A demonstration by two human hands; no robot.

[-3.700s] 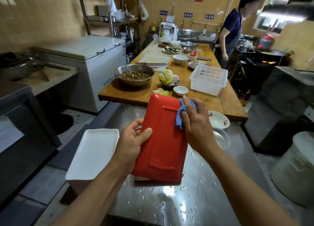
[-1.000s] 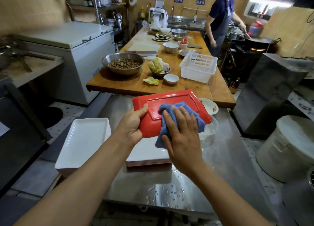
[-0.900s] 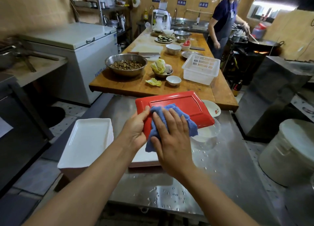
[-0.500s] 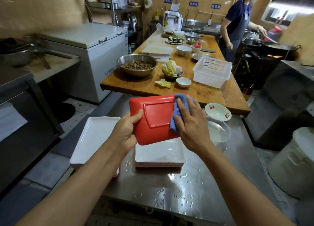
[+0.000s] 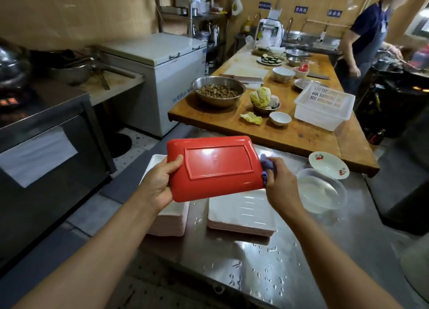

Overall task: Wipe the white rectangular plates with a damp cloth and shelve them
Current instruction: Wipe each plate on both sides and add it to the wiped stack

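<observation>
A red-backed plate [image 5: 214, 169] is held in the air above the steel table [image 5: 301, 257], its underside turned toward the camera and its long axis lying roughly from 9 to 3 o'clock. Its 9 o'clock end is grasped by the left hand [image 5: 160, 185], the thumb laid across the red back and the fingers hidden behind. Its 3 o'clock end is gripped by the right hand [image 5: 282, 183], with a blue cloth [image 5: 267, 167] bunched between the fingers and the plate's edge.

Directly beneath the plate, a low stack [image 5: 241, 213] of white rectangular plates is seen on the wet steel, with water drops scattered toward 6 o'clock. A taller stack [image 5: 171, 218] of the same plates stands just beside it at 9 o'clock, partly hidden by the left hand. At 3 o'clock of the low stack a clear bowl [image 5: 322, 192] is set, and a small cherry-printed dish [image 5: 328, 164] lies just beyond it.

Toward 12 o'clock a wooden table [image 5: 301, 137] carries a metal bowl [image 5: 218, 92] of brown food, cabbage leaves, small bowls and a white basket [image 5: 323, 106]. A person [image 5: 364, 37] in dark blue stands at 2 o'clock.
</observation>
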